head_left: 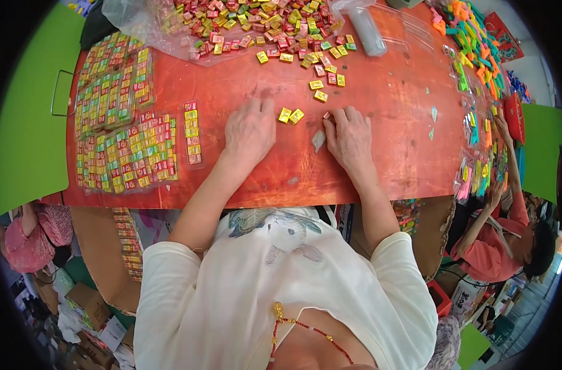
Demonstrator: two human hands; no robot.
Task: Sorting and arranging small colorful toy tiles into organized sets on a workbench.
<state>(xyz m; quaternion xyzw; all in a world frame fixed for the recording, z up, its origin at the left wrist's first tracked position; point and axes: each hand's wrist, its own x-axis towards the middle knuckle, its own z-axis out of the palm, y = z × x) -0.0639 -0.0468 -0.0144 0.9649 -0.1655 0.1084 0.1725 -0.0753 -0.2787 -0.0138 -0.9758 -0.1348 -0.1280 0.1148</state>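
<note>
My left hand rests low over the red tabletop, knuckles up; its fingertips are blurred, and I cannot tell what they hold, if anything. Just right of it lie two small yellow boxes. Beyond them, my right hand is closed, with a tiny reddish box between thumb and forefinger. A greyish worn patch shows on the table beside the right thumb. Left of my left hand lies one clear strip pack holding a row of yellow and red boxes.
A heap of small boxes lies on plastic film at the far side. Filled packs are stacked on the left. A clear plastic roll lies far right. Colourful plastic toys cover the right end, where a co-worker's hand reaches in.
</note>
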